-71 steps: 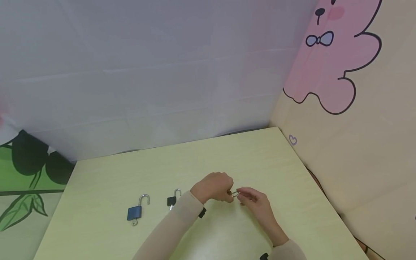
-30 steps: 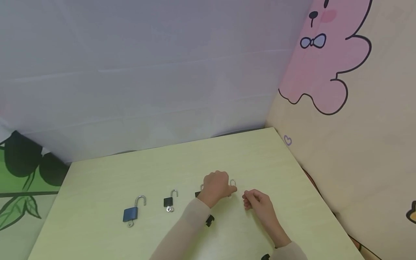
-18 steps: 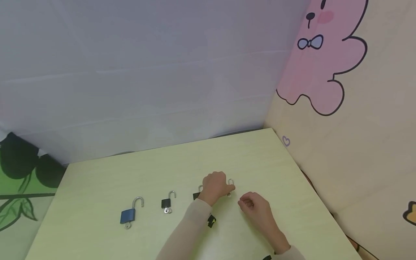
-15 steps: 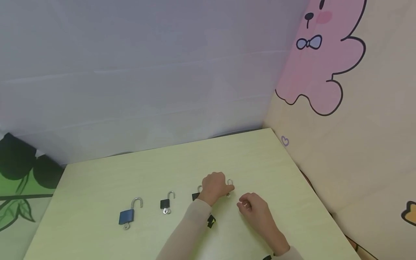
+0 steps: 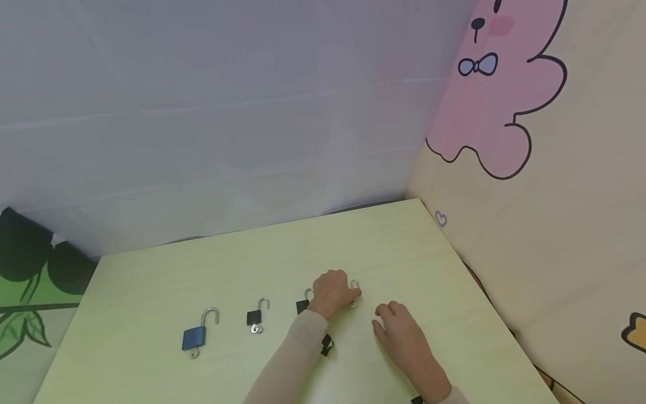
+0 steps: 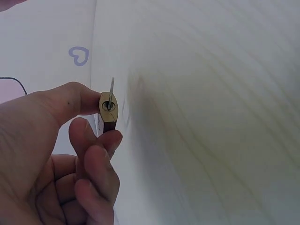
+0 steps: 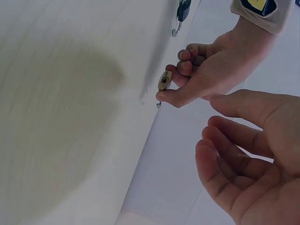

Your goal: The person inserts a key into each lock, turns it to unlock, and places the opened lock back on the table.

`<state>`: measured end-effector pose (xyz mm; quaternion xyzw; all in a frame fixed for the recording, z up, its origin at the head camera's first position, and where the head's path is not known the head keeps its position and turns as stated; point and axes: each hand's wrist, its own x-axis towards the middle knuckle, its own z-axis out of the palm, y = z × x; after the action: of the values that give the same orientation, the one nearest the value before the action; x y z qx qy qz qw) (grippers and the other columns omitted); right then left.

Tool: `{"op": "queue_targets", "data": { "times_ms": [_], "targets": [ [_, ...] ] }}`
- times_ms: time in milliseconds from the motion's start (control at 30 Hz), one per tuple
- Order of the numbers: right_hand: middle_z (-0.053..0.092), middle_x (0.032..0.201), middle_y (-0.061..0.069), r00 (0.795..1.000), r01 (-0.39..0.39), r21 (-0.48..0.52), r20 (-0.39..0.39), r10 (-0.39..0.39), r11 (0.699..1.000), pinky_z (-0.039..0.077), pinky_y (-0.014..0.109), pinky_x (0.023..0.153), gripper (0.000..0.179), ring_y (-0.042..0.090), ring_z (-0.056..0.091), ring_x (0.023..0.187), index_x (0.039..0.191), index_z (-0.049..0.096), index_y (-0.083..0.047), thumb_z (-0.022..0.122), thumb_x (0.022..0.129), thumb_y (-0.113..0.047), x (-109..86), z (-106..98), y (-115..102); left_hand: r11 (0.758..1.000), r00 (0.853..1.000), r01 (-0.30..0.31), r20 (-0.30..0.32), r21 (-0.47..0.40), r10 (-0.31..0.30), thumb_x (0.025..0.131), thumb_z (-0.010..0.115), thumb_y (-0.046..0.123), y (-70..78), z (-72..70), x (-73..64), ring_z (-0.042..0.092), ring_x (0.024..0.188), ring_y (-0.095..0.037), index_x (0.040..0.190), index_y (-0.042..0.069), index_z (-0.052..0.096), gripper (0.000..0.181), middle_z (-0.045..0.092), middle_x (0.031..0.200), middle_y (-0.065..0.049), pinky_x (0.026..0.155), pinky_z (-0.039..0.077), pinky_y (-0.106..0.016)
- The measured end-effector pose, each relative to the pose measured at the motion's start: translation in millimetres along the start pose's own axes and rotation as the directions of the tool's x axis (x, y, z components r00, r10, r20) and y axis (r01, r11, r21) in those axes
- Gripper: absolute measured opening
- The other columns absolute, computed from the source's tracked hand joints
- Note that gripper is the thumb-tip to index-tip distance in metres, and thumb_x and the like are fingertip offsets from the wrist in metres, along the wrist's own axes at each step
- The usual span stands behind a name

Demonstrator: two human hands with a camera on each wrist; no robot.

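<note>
My left hand [image 5: 330, 294] pinches a small padlock [image 6: 108, 115] between thumb and fingers at the right end of a row of padlocks. Its brass underside faces the left wrist camera, with a thin key [image 6: 112, 86] sticking out of the keyhole. In the head view its raised shackle [image 5: 355, 283] shows past my thumb. My right hand [image 5: 404, 339] is held to the right of it with loosely bent fingers and nothing in them. A dark padlock [image 5: 301, 306] with an open shackle is partly hidden behind my left hand.
Farther left on the pale table [image 5: 151, 280] lie a black padlock [image 5: 254, 318] and a larger blue padlock [image 5: 194, 339], both with open shackles and keys inserted. A grey curtain [image 5: 227, 140] hangs behind the table, and a beige printed wall [image 5: 580, 252] stands on the right.
Both hands were at the small padlock; the right hand let go, drew back and loosened its fingers. The left hand turned the padlock shackle-up and brought it beside the row.
</note>
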<state>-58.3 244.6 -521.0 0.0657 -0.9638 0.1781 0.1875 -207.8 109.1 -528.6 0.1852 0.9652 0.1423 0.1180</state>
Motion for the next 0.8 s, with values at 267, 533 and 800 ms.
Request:
{"op": "queue_targets", "data": {
  "times_ms": [267,533,800],
  "targets": [
    [0.053,0.084,-0.001,0.999,0.003,0.031,0.032,-0.004,1.000,0.049,0.030,0.062,0.022,0.018,0.054,0.075,0.091,0.064,-0.008,0.083,0.079,-0.009,-1.5,-5,-3,1.000,1.000,-0.006,0.009,-0.013,0.006,0.085,0.069,0.046,-1.6,6.4,3.2,0.037,0.046,-0.013,0.060,0.015,0.049,0.045,0.040,0.052,0.002,0.045,0.028,-0.030],
    [0.052,0.081,-0.004,0.999,0.005,0.043,0.032,-0.006,0.999,0.047,0.028,0.061,0.021,0.015,0.051,0.071,0.090,0.065,-0.009,0.084,0.079,-0.011,-2.1,-1,-1,0.999,1.000,-0.019,-0.001,-0.027,0.019,0.084,0.068,0.040,-3.4,12.0,3.9,0.036,0.045,-0.013,0.055,0.015,0.045,0.044,0.037,0.051,0.003,0.044,0.028,-0.031],
    [0.054,0.082,-0.004,0.997,0.021,0.053,0.067,-0.025,0.998,0.046,0.026,0.061,0.013,0.011,0.050,0.071,0.090,0.067,-0.011,0.079,0.085,-0.009,5.8,1,-4,1.000,1.000,-0.005,-0.001,-0.013,0.005,0.086,0.065,0.037,-13.0,14.5,7.0,0.036,0.045,-0.014,0.055,0.015,0.045,0.043,0.038,0.050,0.002,0.043,0.029,-0.032]
  ]
}}
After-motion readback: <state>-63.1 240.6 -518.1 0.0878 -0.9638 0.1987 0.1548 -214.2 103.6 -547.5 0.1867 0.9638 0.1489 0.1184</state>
